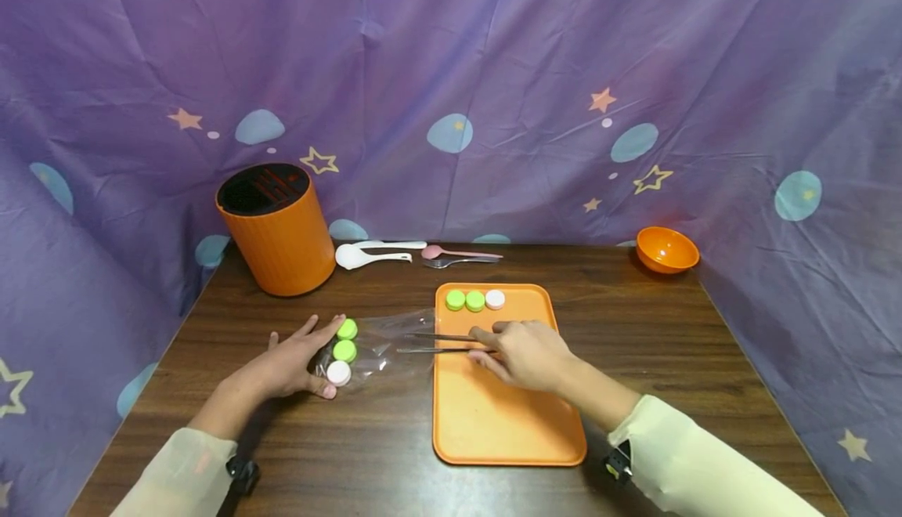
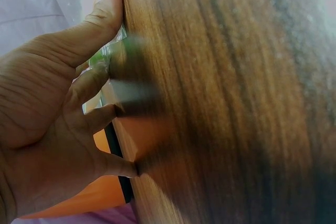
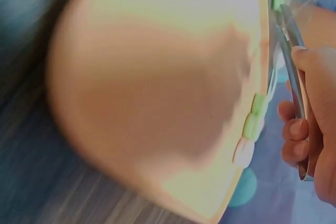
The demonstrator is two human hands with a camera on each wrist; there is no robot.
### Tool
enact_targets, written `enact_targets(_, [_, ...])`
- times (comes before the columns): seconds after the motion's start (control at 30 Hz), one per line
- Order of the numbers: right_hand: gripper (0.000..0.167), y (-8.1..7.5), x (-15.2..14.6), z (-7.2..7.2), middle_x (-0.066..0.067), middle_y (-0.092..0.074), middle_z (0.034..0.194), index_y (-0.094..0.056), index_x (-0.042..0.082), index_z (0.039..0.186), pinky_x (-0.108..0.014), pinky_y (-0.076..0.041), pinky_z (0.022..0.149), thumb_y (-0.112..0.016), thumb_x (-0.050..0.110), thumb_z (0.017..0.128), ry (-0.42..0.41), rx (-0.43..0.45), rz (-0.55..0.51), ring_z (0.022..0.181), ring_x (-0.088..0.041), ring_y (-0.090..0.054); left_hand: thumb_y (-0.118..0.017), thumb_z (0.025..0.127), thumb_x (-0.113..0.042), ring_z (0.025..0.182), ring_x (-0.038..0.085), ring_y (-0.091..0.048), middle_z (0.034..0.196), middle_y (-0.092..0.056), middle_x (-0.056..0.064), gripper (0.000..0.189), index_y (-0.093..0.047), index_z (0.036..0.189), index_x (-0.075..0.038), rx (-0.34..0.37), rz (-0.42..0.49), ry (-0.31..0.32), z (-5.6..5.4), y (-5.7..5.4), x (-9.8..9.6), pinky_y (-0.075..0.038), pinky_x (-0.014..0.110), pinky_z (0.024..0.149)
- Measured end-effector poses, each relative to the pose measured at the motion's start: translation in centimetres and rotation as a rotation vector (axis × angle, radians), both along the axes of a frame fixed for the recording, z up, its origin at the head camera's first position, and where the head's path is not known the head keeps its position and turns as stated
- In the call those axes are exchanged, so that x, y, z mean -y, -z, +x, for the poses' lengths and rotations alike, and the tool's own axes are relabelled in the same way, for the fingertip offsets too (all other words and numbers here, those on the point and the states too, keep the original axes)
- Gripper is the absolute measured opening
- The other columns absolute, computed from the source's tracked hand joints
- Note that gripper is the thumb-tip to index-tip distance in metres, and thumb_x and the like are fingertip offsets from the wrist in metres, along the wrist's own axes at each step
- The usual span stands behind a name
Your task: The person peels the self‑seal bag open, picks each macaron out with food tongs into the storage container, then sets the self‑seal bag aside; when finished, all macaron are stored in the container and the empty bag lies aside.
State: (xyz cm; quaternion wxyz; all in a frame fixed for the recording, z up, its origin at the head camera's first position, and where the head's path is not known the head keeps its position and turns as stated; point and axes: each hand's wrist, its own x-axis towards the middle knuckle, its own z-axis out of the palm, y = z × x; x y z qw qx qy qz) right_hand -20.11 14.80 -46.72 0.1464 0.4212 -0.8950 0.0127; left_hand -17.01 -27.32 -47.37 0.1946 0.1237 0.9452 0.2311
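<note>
My left hand (image 1: 289, 362) spreads its thumb and fingers around the left end of a clear plastic bag (image 1: 396, 341), fingertips down at the table. Two green round caps (image 1: 344, 351) and a white round cap (image 1: 338, 374) stand in a row at that end. In my right hand (image 1: 532, 354) I grip metal tongs (image 3: 295, 77), held over the orange tray (image 1: 507, 435). Their two parted tips point left over the bag, short of the caps. Along the tray's far edge sit two green caps (image 1: 465, 300) and a white cap (image 1: 496, 299).
An orange knife block (image 1: 285, 251) stands at the back left. Along the back lie a white ladle (image 1: 359, 257), a white-handled utensil (image 1: 402, 244), a pink spoon (image 1: 458, 253) and a fork (image 1: 465, 262). An orange bowl (image 1: 666, 251) is at the back right, before a purple curtain (image 1: 395, 70).
</note>
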Motion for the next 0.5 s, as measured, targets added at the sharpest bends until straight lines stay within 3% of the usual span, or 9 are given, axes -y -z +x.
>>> enact_targets(0.2, [0.033, 0.0, 2.1, -0.2, 0.003, -0.066, 0.077, -0.074, 0.024, 0.123, -0.034, -0.047, 0.042, -0.065, 0.052, 0.109, 0.004, 0.01, 0.033, 0.053, -0.014, -0.059, -0.095, 0.075, -0.047, 0.168, 0.057, -0.014, 0.179, -0.032, 0.025, 0.13, -0.022, 0.179, -0.02, -0.019, 0.024, 0.012, -0.2, 0.6, 0.4, -0.004, 0.098, 0.114])
enact_targets(0.33, [0.035, 0.0, 3.4, 0.0, 0.004, -0.068, 0.079, -0.075, 0.025, 0.125, -0.037, -0.054, 0.047, -0.065, 0.054, 0.108, -0.019, -0.003, 0.038, 0.056, -0.015, -0.064, -0.093, 0.073, -0.054, 0.169, 0.055, -0.013, 0.181, -0.031, 0.021, 0.131, -0.021, 0.179, -0.029, -0.038, 0.056, 0.02, -0.7, 1.8, 1.2, -0.002, 0.099, 0.113])
enact_targets(0.5, [0.036, 0.3, 4.7, 0.2, 0.004, -0.068, 0.079, -0.076, 0.024, 0.122, -0.037, -0.056, 0.049, -0.065, 0.055, 0.108, -0.05, -0.021, 0.038, 0.059, -0.014, -0.067, -0.091, 0.072, -0.06, 0.169, 0.055, -0.013, 0.181, -0.03, 0.02, 0.132, -0.019, 0.179, -0.031, -0.04, 0.062, 0.031, -1.1, 2.5, 1.5, 0.0, 0.099, 0.112])
